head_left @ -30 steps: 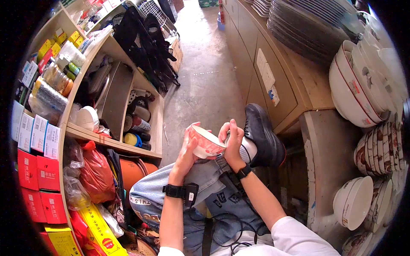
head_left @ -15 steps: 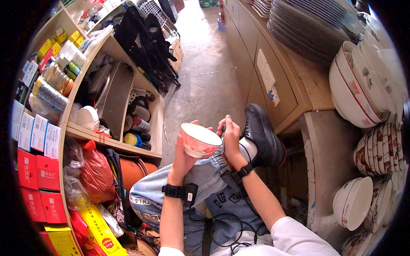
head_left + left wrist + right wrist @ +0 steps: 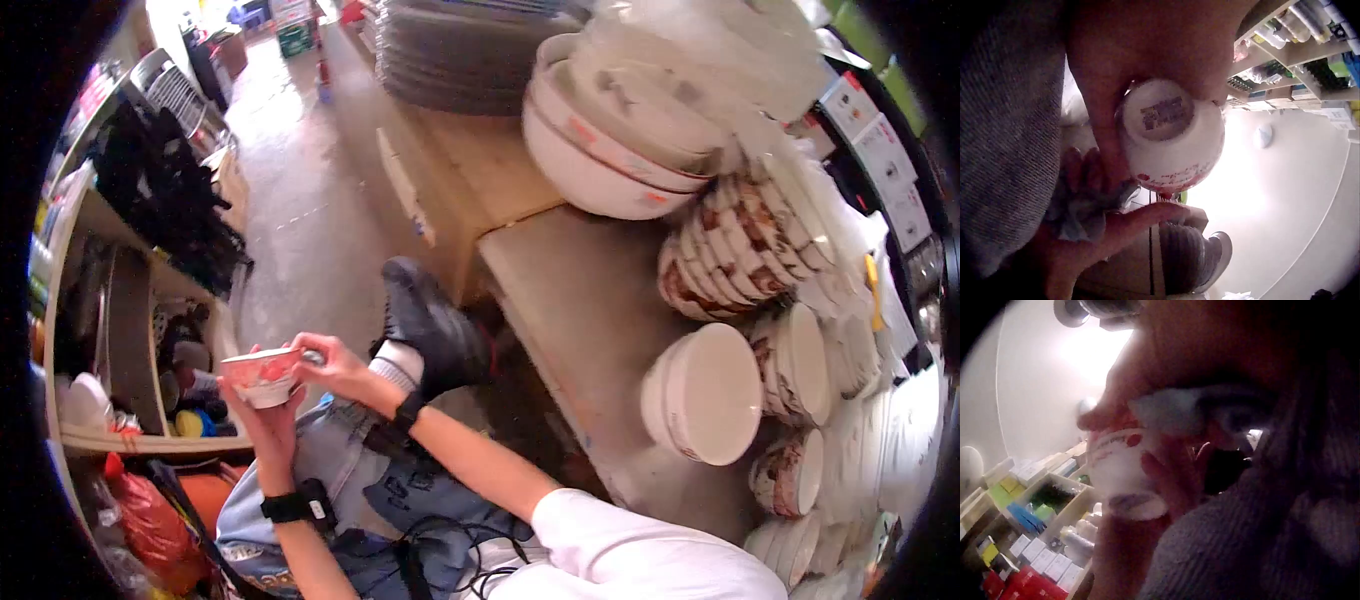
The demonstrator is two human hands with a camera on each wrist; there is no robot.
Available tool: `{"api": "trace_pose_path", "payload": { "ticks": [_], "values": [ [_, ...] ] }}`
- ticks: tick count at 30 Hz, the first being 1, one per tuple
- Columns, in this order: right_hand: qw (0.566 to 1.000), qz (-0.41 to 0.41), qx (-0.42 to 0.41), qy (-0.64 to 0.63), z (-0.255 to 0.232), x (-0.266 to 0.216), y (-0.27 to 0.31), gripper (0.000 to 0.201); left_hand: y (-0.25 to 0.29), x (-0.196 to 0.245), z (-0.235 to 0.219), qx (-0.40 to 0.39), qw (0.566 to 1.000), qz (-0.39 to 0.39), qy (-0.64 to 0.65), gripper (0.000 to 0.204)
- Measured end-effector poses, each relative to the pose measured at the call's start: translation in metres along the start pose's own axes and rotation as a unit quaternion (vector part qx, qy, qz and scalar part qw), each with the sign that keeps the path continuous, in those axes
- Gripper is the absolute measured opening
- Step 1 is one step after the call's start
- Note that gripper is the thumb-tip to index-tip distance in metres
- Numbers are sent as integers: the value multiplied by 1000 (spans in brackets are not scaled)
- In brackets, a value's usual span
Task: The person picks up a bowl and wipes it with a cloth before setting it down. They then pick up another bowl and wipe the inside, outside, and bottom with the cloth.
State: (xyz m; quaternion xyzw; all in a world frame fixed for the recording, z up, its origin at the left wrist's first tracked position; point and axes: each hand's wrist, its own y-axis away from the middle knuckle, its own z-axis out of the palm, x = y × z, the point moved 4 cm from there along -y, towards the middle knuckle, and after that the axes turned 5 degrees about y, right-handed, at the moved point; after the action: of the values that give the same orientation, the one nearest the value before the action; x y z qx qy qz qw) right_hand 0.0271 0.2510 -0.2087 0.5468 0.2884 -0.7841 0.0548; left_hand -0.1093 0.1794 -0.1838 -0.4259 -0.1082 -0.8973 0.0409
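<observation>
A small white bowl with a red pattern is upright in my left hand, whose fingers and thumb grip it from below. The left wrist view shows the bowl's base with a dark printed mark. My right hand is at the bowl's right rim, its fingers curled round a pale, cloth-like piece. In the right wrist view this piece lies against the bowl, and part of the right hand is in shadow.
Large nested bowls, patterned bowls and white bowls stand at the right. Stacked plates are at the back. A wooden shelf with stored goods is on the left, a black shoe beyond the hands.
The head view has turned right, showing more of the bowls. The right hand, earlier apart from the bowl, is now at its rim. The bowl is seen more from the side.
</observation>
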Motion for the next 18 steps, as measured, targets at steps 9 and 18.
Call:
{"api": "trace_pose_path", "payload": {
  "ticks": [9,18],
  "values": [
    [982,44,76,167,2,-10,1,35,1,-4,-10,77,984,50,-153,76],
    [988,-10,3,157,12,-10,9,40,3,2,-12,112,962,133,-209,71]
  ]
}}
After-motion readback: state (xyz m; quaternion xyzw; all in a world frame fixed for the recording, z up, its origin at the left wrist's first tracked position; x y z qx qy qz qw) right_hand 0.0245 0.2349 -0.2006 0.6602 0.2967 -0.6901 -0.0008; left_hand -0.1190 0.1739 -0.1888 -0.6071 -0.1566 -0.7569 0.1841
